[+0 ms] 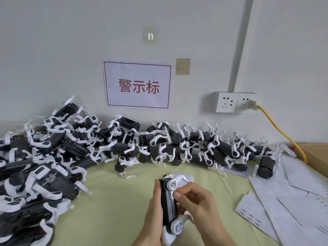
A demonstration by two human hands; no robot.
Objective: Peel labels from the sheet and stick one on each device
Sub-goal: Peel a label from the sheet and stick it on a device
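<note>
A black device with white hinged arms (168, 206) stands nearly upright over the yellow-green table (115, 201). My left hand (153, 213) grips its left side from behind. The fingertips of my right hand (197, 203) press on the upper right face of the device; whether a label lies under them is hidden. A label sheet (252, 212) with a few small labels lies on the table to the right.
A large heap of the same black-and-white devices (53, 157) fills the left side and runs along the wall to another group (213, 150). Several white backing sheets (301, 192) cover the right. A cardboard box (316, 153) and a yellow cable (284, 135) are at the far right.
</note>
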